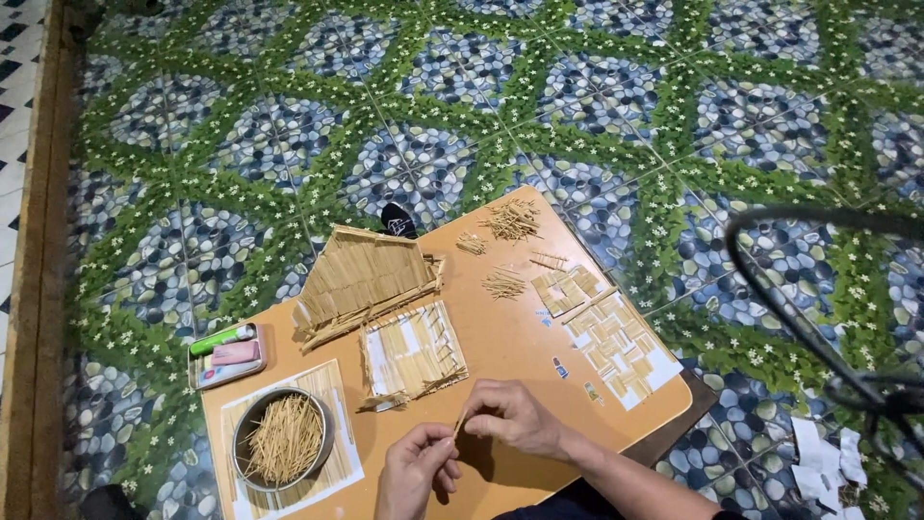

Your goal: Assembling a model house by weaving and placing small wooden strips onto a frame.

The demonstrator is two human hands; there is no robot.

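Where the near edge of the orange-brown table [510,347] meets our view, we log two bare hands over it. The left hand [416,469] has its fingertips pressed together, pinching the lower end of a thin stick [458,424]. The right hand [516,416] is curled, thumb and forefinger closed on the same stick at its upper end. The stick stands slightly tilted between the two hands, just above the table.

Taking the table as our landmark, we list:
- At its near left corner, a round metal bowl [281,440] filled with loose thin sticks, standing on a flat mat of sticks backed with white paper.
- Just beyond the bowl, at the left edge, a small tray [229,358] holding a green lighter and a pink item.
- At its centre, a square panel [414,352] of sticks glued on white paper, one edge raised.
- Behind that panel, a roof-shaped stick structure [364,279], tilted.
- At its far side, small loose heaps of short sticks [511,221].
- At its right side, two flat checkered panels [616,345] of woven sticks on white paper.

The table rests on a floor [241,144] patterned with pebbles and green leaves. Beside the right corner of the table, white paper scraps [823,457] lie on that floor.
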